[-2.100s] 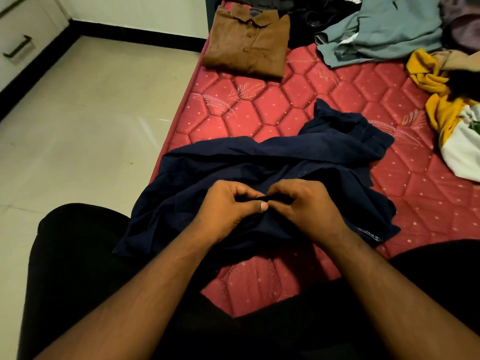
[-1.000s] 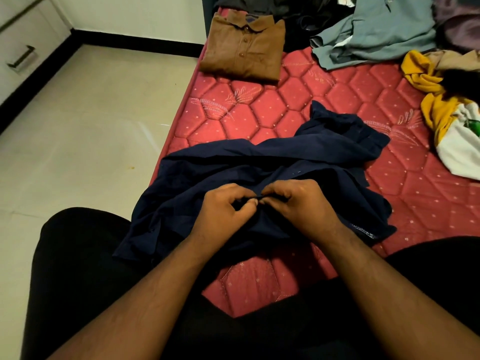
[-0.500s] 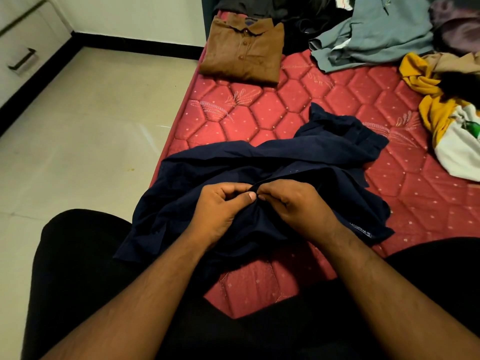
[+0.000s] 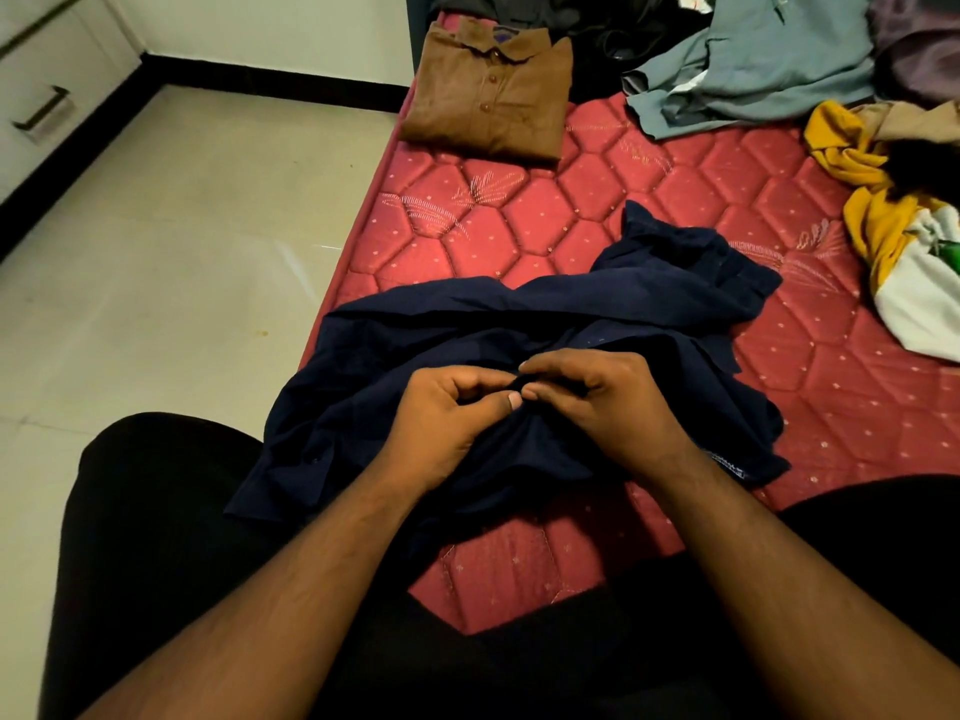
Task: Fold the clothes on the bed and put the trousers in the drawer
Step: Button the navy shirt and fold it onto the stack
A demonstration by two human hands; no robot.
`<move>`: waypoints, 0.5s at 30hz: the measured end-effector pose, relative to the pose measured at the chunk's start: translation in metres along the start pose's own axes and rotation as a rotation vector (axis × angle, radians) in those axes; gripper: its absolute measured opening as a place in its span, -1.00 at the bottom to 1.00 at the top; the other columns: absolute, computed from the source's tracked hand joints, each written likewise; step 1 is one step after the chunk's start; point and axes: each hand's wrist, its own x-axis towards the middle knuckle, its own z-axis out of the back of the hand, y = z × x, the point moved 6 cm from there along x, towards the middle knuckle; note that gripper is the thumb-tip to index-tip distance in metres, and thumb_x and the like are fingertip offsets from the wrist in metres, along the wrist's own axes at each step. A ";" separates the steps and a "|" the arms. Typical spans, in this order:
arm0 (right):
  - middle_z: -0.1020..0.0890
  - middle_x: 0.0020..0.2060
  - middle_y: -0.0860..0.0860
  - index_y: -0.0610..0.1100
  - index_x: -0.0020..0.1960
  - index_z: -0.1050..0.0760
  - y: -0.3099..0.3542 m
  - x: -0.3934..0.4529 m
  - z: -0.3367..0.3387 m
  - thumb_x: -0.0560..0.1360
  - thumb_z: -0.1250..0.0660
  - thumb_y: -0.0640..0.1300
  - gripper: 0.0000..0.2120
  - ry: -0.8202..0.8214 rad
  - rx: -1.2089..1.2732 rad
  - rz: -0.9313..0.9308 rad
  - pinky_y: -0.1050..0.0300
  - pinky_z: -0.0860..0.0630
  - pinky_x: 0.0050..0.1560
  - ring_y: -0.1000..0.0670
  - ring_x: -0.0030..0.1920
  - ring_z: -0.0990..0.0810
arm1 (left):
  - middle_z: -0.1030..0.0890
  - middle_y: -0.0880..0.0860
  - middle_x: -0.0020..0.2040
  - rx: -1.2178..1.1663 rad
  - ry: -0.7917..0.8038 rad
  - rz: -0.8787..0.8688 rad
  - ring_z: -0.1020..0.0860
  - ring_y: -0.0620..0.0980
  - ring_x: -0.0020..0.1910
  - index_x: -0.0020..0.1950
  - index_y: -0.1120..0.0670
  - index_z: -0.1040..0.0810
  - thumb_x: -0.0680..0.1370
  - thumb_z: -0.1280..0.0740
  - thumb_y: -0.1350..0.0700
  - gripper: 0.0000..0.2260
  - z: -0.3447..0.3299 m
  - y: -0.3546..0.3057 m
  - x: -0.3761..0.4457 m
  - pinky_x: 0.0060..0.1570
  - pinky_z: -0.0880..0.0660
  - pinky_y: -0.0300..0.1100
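Head view: bed (image 4: 597,210) with a red quilted mattress fills the right and far part of the scene; pale tiled floor (image 4: 182,241) lies left. Navy shirt (image 4: 571,314) lies crumpled at the near edge of the bed, one corner hanging over the left side. Grey-blue garment (image 4: 769,65) lies unfolded at the far right. Folded brown shirt (image 4: 488,96) sits at the far left edge of the bed. Left hand (image 4: 441,423) and right hand (image 4: 613,402) meet at the middle of the navy shirt, fingers curled, each pinching a fold of cloth. Drawer handle (image 4: 44,112) shows at far left.
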 end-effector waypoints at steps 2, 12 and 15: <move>-0.71 -0.12 0.02 -0.20 0.06 -0.66 0.000 0.000 0.002 0.38 -0.48 -0.21 -0.74 -0.005 0.038 -0.007 0.46 -0.46 0.00 0.22 -0.08 -0.62 | -0.72 0.04 -0.14 -0.106 -0.021 0.067 -0.66 -0.09 -0.14 -0.07 0.11 -0.69 0.45 -0.44 0.35 -0.83 0.001 0.003 0.001 -0.03 -0.58 -0.28; -0.52 -0.28 0.12 -0.16 -0.09 -0.63 -0.009 0.001 -0.001 0.42 -0.44 -0.08 -0.85 0.075 -0.051 0.029 0.49 -0.33 -0.14 0.23 -0.22 -0.43 | -0.72 0.01 -0.07 0.009 0.015 -0.057 -0.68 -0.09 -0.05 0.01 0.15 -0.70 0.46 -0.44 0.35 -0.81 0.001 -0.004 0.001 0.00 -0.54 -0.33; -0.46 -0.26 0.17 -0.11 -0.11 -0.58 -0.007 -0.002 -0.001 0.49 -0.33 0.04 -0.79 0.043 -0.120 0.043 0.33 -0.41 -0.17 0.23 -0.23 -0.41 | -0.72 0.03 -0.06 0.032 0.019 -0.053 -0.67 -0.07 -0.04 0.02 0.15 -0.70 0.47 -0.43 0.34 -0.82 0.002 -0.003 0.003 0.04 -0.54 -0.31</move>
